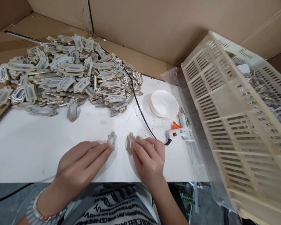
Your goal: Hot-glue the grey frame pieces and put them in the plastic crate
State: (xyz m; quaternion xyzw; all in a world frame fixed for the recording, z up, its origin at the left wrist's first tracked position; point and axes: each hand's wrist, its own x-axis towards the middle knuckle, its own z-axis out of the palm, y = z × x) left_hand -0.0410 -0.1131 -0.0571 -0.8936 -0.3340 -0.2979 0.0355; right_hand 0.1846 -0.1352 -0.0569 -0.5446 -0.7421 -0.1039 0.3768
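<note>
My left hand [84, 162] is closed, its fingertips pinched on the lower end of a small grey frame-shaped piece [112, 137] with a pale centre and pointed ends. My right hand [152, 156] is also closed, its fingers on a similar grey scalloped piece [129, 143] standing a little to the right. Behind those right fingers the edge of another grey piece [137, 137] shows; most of it is hidden. Both hands are low over the white tabletop [89, 128], with a narrow gap between the two pieces.
A large heap of similar frame pieces [67, 70] covers the back left. A black cable [140, 107] runs past a white bowl [164, 103] toward my right hand. To the right lie a white glue gun [178, 133] with an orange trigger and a tall slatted plastic crate [227, 125] holding small parts.
</note>
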